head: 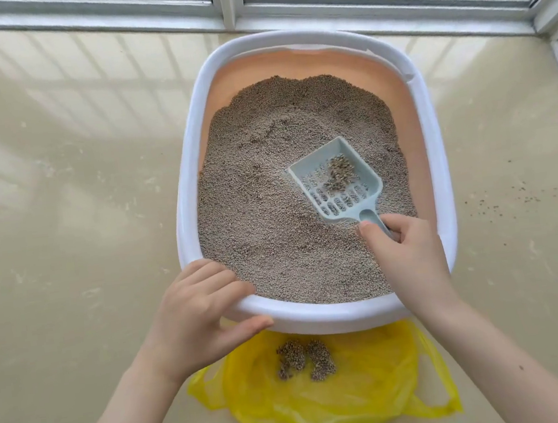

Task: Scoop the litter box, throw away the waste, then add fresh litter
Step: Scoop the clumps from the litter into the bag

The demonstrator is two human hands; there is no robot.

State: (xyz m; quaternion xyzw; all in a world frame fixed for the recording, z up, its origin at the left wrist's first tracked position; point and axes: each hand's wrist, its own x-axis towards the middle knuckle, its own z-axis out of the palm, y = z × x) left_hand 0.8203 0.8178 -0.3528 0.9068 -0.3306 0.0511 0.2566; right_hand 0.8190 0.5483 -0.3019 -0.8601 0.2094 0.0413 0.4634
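Pinching the scoop's handle, your right hand [409,252] has thumb on top and fingers curled beneath, clamped on the stem just behind the slotted scoop [336,179]; this low grip likely lets you tilt and shake the blade so loose grains sift through the slots. One clump [339,173] sits in the scoop, held above the litter [285,183] at the right of the litter box [189,124], inside its walls, so any spill probably falls back in. Your left hand [201,309] rests on the near-left rim, fingers spread and relaxed over the edge, thumb outside; judged purpose: steadying the box against the scoop's drag. Outward, a yellow bag [365,388] lies flat and open, tucked under the near rim, with two clumps [305,363] already on it; placement close under the box keeps the carry short. Stray grains [497,202] dot the sill [63,199] to the right. Far side: window frame [228,6]. No brand, label or writing is readable on scoop, box or bag. Judgement: scooping stage, mid-way; fresh litter not yet added, and no litter supply is in view.
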